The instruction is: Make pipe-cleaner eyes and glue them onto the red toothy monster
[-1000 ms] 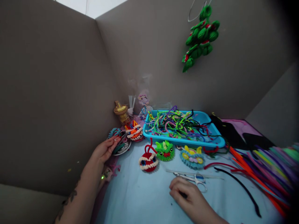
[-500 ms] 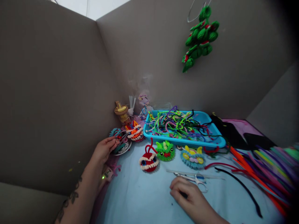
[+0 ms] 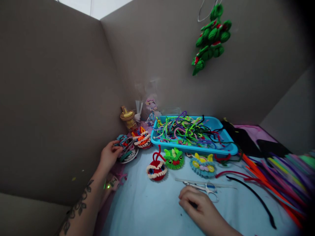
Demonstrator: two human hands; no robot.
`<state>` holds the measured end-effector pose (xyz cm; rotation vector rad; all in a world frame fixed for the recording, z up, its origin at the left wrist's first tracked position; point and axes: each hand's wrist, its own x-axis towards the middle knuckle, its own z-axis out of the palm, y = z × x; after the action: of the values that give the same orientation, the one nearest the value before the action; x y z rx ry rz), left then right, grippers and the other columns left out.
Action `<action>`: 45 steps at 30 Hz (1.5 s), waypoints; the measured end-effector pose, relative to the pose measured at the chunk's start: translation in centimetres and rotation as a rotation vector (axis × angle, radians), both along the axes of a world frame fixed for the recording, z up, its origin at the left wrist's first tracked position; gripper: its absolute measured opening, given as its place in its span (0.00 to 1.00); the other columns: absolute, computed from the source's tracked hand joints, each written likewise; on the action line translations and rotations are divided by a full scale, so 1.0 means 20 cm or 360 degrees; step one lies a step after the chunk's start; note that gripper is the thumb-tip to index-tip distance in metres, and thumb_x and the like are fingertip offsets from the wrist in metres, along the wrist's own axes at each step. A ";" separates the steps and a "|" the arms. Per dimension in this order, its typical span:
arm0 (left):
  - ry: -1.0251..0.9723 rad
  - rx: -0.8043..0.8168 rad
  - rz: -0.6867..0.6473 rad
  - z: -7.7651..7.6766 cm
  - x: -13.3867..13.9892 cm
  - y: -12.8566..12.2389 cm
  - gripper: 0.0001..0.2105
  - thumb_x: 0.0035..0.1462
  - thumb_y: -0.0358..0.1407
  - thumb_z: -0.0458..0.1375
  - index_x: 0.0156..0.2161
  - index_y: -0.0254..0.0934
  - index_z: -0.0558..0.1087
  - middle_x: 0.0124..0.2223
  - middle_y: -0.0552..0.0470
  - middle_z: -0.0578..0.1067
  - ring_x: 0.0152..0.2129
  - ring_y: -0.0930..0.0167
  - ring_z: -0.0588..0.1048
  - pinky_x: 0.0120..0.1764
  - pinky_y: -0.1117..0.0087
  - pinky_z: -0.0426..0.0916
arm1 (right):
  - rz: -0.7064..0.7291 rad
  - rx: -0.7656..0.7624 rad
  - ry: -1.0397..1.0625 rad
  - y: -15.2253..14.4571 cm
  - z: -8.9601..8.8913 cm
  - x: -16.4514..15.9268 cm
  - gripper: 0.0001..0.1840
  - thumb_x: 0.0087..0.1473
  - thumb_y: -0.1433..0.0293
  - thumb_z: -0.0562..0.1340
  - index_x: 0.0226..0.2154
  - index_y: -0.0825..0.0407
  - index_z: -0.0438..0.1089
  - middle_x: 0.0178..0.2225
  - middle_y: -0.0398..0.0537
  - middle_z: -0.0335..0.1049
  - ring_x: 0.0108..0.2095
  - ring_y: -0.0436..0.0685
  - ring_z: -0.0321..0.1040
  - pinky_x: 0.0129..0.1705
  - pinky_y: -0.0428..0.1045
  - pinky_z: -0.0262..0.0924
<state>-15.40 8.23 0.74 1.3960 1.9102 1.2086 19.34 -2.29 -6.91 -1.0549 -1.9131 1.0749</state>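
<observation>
My left hand reaches to the left edge of a white dish of small silvery bits. Its thumb and fingers are pinched together beside grey tweezer-like prongs; what they grip is too small to make out. A blue fuzzy craft piece lies just behind the fingers. On the cloth, my right hand rests curled, with something dark partly visible in its fold. Just beyond it lie silver scissors. Pipe-cleaner heads in red, green and blue-yellow sit in front.
A blue tray of tangled pipe-cleaner pieces stands at the back. Bundled pipe cleaners and a black stem lie at right. Behind the dish are an orange-white head and a brown cup. A green ornament hangs above.
My left hand has shifted slightly left and up along the dish, showing more of the blue piece and prongs. My right hand has stayed in place.
</observation>
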 end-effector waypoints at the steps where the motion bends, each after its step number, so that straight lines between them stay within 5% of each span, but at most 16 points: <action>1: 0.0040 0.0005 0.0000 0.00 -0.01 0.00 0.25 0.40 0.42 0.63 0.44 0.32 0.68 0.26 0.53 0.76 0.20 0.71 0.73 0.24 0.73 0.65 | -0.0001 -0.0004 -0.0001 0.00 0.00 0.00 0.15 0.57 0.69 0.54 0.20 0.52 0.62 0.28 0.48 0.68 0.32 0.54 0.67 0.35 0.48 0.60; 9: 0.0242 0.0046 -0.0097 -0.05 -0.05 0.03 0.21 0.36 0.38 0.61 0.40 0.37 0.65 0.24 0.58 0.72 0.23 0.69 0.74 0.26 0.71 0.68 | 0.0005 -0.0031 0.0005 0.00 -0.01 0.00 0.15 0.57 0.68 0.55 0.19 0.52 0.62 0.28 0.48 0.69 0.31 0.54 0.67 0.35 0.48 0.59; 19: 0.0488 -0.0003 -0.0174 -0.08 -0.06 0.02 0.17 0.45 0.39 0.55 0.41 0.34 0.71 0.31 0.48 0.79 0.29 0.66 0.77 0.31 0.69 0.71 | 0.0000 -0.0058 -0.0006 0.00 0.00 0.01 0.15 0.56 0.68 0.55 0.19 0.52 0.62 0.28 0.49 0.69 0.31 0.54 0.67 0.35 0.48 0.59; 32: 0.0789 -0.0006 -0.0200 -0.02 0.00 -0.01 0.10 0.46 0.38 0.56 0.30 0.38 0.78 0.32 0.48 0.81 0.29 0.64 0.77 0.36 0.67 0.69 | -0.0001 -0.0079 0.0001 0.00 0.00 0.00 0.16 0.57 0.67 0.55 0.19 0.53 0.63 0.28 0.49 0.68 0.32 0.54 0.67 0.36 0.48 0.58; 36: 0.0731 0.0091 -0.0198 0.03 0.07 -0.06 0.12 0.48 0.40 0.56 0.36 0.36 0.76 0.33 0.48 0.80 0.29 0.66 0.77 0.34 0.68 0.70 | -0.0013 -0.0129 0.0117 0.01 -0.01 0.00 0.16 0.56 0.66 0.56 0.19 0.53 0.64 0.28 0.49 0.68 0.31 0.55 0.66 0.35 0.49 0.57; 39: 0.0633 0.0211 -0.0350 0.10 0.23 -0.17 0.12 0.56 0.39 0.52 0.39 0.36 0.74 0.36 0.48 0.79 0.32 0.69 0.77 0.35 0.72 0.70 | -0.0107 -0.0397 0.0476 -0.01 0.01 0.01 0.17 0.55 0.59 0.59 0.22 0.53 0.68 0.27 0.48 0.68 0.31 0.54 0.65 0.35 0.49 0.57; 42: 0.0548 0.0478 -0.0957 0.17 0.47 -0.32 0.09 0.59 0.31 0.50 0.33 0.37 0.73 0.32 0.49 0.78 0.30 0.71 0.75 0.35 0.72 0.68 | -0.0189 -0.1117 0.1137 -0.04 0.05 -0.02 0.19 0.53 0.53 0.60 0.32 0.52 0.72 0.31 0.48 0.70 0.31 0.53 0.65 0.31 0.46 0.57; 45: 0.0570 0.0530 -0.1410 0.15 0.71 -0.44 0.09 0.57 0.27 0.50 0.35 0.36 0.72 0.32 0.49 0.78 0.31 0.71 0.74 0.37 0.71 0.68 | -0.0054 -0.1869 0.1662 -0.07 0.07 -0.07 0.22 0.48 0.52 0.64 0.35 0.54 0.72 0.32 0.48 0.72 0.32 0.52 0.67 0.30 0.45 0.58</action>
<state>-1.22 -0.66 3.76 2.3987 1.0220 0.8631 18.02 -3.65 -5.52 -0.7314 -0.3395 2.2141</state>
